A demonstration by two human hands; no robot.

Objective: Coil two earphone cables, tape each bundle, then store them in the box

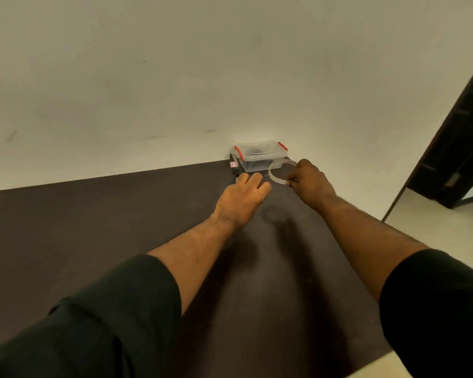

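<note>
A clear plastic box (260,156) with red latches stands against the wall at the far edge of the dark table (93,227); something dark lies inside it. My right hand (310,181) holds a clear tape roll (280,171) tilted just in front of the box. My left hand (245,197) lies knuckles-up on the table, its fingers reaching to a dark item (236,170) left of the box. What the fingertips hold is hidden. No loose earphone cable shows.
A small white-and-red label (232,164) shows at the box's left side. The pale wall (202,77) rises right behind the box. A dark door frame (453,137) stands at the right, past the table's right edge.
</note>
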